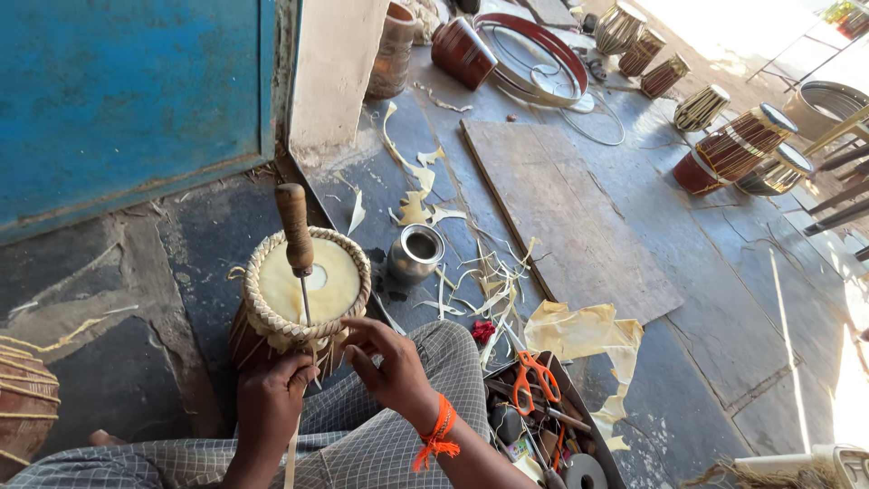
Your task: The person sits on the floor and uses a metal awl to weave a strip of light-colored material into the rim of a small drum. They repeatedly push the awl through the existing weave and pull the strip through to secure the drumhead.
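A small drum [319, 282] with a pale skin head and a braided rim rests against my lap. An awl with a wooden handle [294, 226] stands stuck into the braid at the near rim. My left hand [272, 398] grips a pale hide strip [291, 457] just below the drum's rim. My right hand [391, 362], with an orange thread band on the wrist, pinches the lacing at the rim beside the awl's shaft.
A small steel pot [416, 254] stands right of the drum among hide scraps [579, 335]. A tool tray with orange scissors [536, 378] lies by my right knee. A wooden board [566, 213], more drums [729, 149] and metal hoops [534, 59] lie beyond.
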